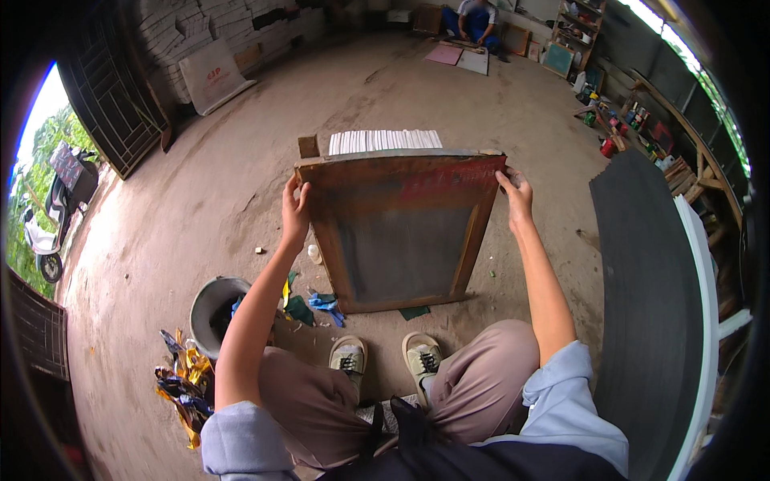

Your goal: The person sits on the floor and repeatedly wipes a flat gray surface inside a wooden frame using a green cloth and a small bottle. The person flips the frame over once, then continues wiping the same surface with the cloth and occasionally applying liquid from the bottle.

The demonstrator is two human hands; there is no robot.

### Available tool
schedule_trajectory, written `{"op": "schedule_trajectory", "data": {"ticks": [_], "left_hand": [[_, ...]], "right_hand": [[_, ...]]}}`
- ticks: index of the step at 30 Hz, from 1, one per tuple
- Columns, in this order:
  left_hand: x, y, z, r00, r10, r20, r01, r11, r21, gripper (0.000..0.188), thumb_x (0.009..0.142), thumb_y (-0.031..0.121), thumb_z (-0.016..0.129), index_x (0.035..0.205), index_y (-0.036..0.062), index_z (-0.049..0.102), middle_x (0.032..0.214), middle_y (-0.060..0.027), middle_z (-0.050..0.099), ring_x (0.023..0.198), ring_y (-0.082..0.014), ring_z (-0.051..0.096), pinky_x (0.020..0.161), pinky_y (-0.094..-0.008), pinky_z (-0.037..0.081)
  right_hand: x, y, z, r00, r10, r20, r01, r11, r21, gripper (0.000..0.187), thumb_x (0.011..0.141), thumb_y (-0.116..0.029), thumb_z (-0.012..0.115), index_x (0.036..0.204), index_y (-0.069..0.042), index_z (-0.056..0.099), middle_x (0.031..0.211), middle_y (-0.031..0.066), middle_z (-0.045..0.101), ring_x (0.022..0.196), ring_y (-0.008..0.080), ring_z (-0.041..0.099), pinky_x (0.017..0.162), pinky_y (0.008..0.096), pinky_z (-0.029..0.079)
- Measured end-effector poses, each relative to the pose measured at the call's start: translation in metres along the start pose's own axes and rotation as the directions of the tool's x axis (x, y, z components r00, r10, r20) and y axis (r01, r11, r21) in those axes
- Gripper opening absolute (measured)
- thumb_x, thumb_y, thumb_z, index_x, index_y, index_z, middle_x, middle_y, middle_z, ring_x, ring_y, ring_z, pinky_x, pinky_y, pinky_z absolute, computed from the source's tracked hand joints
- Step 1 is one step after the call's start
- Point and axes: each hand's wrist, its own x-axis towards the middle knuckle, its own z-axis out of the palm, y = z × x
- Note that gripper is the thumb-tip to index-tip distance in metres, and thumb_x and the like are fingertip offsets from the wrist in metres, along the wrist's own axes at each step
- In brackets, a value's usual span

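Observation:
A wooden screen-printing frame (401,255) with dark mesh stands upright on the floor before my feet, a red patch along its top. My left hand (295,210) is closed on its upper left corner, the thumb at the near side. At the upper right corner, my right hand (516,194) grips the edge with thumb and fingers. The fingertips behind the frame are partly hidden. Just beyond the top edge shows a stack of white sheets or strips (385,142), its lower part hidden by the frame. Next to that stack is a small wooden block (308,145).
A grey bucket (205,319) and crumpled wrappers (191,385) lie left of my legs. Blue and green scraps (325,303) touch the floor near the frame's base. A long dark panel (646,313) flanks my right. Another person (477,22) sits far back.

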Motion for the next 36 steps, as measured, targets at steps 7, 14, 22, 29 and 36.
{"op": "schedule_trajectory", "data": {"ticks": [7,14,22,29,36], "left_hand": [[-0.004,-0.050,0.008,0.977,0.211,0.027,-0.208,0.918,0.337,0.065,0.082,0.021,0.074,0.136,0.0055,0.040,0.118,-0.0157,0.055,0.110,-0.0274,0.054,0.095,-0.0384,0.043],[-0.008,-0.080,0.026,0.994,-0.064,0.087,0.068,0.997,-0.044,0.071,0.075,0.017,0.080,0.132,0.0052,0.040,0.128,-0.0140,0.050,0.118,-0.0279,0.049,0.100,-0.0387,0.040],[-0.022,-0.189,0.047,0.929,-0.366,-0.050,0.369,0.925,0.092,0.100,0.064,0.002,0.081,0.145,0.0081,0.024,0.143,-0.0142,0.033,0.132,-0.0289,0.035,0.109,-0.0377,0.033],[0.005,-0.241,0.057,0.850,-0.510,-0.130,0.524,0.843,0.120,0.098,0.063,-0.002,0.079,0.144,0.0037,0.025,0.134,-0.0171,0.045,0.124,-0.0301,0.045,0.106,-0.0380,0.036],[0.002,-0.255,0.061,0.756,-0.648,-0.090,0.654,0.748,0.107,0.100,0.067,0.001,0.077,0.148,0.0066,0.018,0.140,-0.0183,0.038,0.124,-0.0315,0.044,0.103,-0.0386,0.040]], "right_hand": [[-0.002,0.018,0.018,0.996,-0.042,0.078,0.043,0.999,-0.013,0.059,0.086,-0.013,0.067,0.136,0.000,0.039,0.129,0.0142,0.054,0.123,0.0210,0.049,0.106,0.0339,0.034],[0.027,0.057,0.006,0.991,0.077,0.112,-0.066,0.993,-0.095,0.071,0.088,-0.016,0.066,0.146,0.001,0.028,0.142,0.0173,0.044,0.131,0.0250,0.043,0.110,0.0378,0.032],[0.010,0.176,0.021,0.880,0.457,0.127,-0.381,0.841,-0.384,0.075,0.087,-0.024,0.068,0.147,-0.002,0.028,0.149,0.0211,0.033,0.139,0.0339,0.029,0.114,0.0438,0.024],[0.032,0.245,0.049,0.836,0.486,0.255,-0.332,0.818,-0.469,0.055,0.085,-0.017,0.068,0.137,-0.020,0.050,0.148,0.0128,0.036,0.139,0.0304,0.031,0.113,0.0439,0.030],[0.018,0.262,0.069,0.937,0.339,0.080,-0.238,0.790,-0.566,0.040,0.083,-0.017,0.070,0.121,-0.022,0.058,0.136,0.0063,0.039,0.133,0.0241,0.027,0.113,0.0460,0.025]]}}
